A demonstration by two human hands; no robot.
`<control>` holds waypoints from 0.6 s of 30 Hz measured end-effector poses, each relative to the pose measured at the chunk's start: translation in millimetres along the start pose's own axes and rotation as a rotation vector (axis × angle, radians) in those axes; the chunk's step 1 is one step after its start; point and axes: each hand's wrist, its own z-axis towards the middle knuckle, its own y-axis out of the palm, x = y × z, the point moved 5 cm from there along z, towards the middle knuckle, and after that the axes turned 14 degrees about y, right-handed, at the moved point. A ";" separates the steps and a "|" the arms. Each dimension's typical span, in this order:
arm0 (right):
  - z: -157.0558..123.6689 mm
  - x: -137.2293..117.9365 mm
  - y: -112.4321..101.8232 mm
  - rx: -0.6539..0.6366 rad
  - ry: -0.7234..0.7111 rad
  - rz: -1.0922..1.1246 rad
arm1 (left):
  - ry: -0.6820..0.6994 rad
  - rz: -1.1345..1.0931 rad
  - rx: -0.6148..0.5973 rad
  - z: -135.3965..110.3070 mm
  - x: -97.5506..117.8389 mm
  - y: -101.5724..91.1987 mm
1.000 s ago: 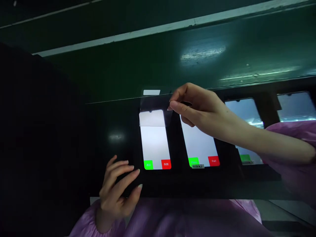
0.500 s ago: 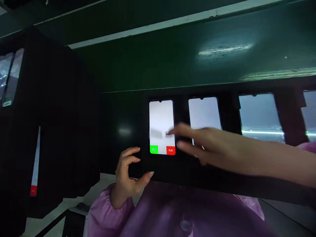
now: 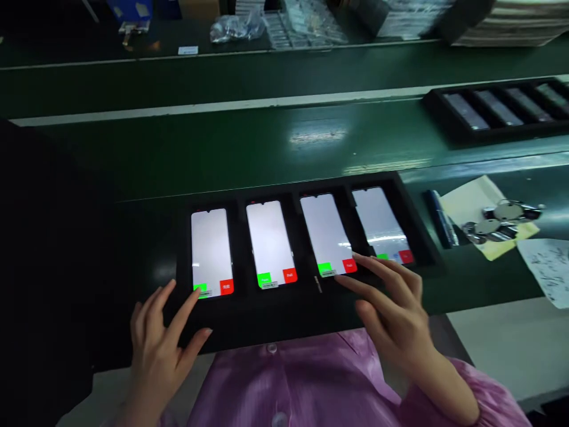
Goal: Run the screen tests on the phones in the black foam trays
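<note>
Several lit smartphones lie in a row in a black tray [image 3: 242,308], each with a white screen and green and red boxes at its bottom. On the leftmost smartphone [image 3: 210,246], the index fingertip of my left hand [image 3: 162,341] is at the green box; its other fingers are spread. The second smartphone [image 3: 270,237] lies untouched. My right hand [image 3: 395,314] is open over the lower edge of the third smartphone [image 3: 326,228], fingers apart; whether it touches the glass I cannot tell. It partly covers the bottom of the rightmost smartphone [image 3: 380,219].
Right of the tray lie a dark marker [image 3: 441,219], yellowish paper [image 3: 471,198] with shiny metallic pieces on it, and a handwritten sheet [image 3: 549,270]. Another black tray [image 3: 453,130] with devices stands at the back right. Clear plastic packaging [image 3: 306,24] sits on the far shelf.
The view has swung right and up, showing the whole tray. My left hand has moved onto the leftmost phone; my right hand has left that phone for the third one.
</note>
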 end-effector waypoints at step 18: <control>53.1 37.7 13.7 -0.027 0.021 -0.140 | -0.019 0.158 -0.064 114.5 31.9 23.9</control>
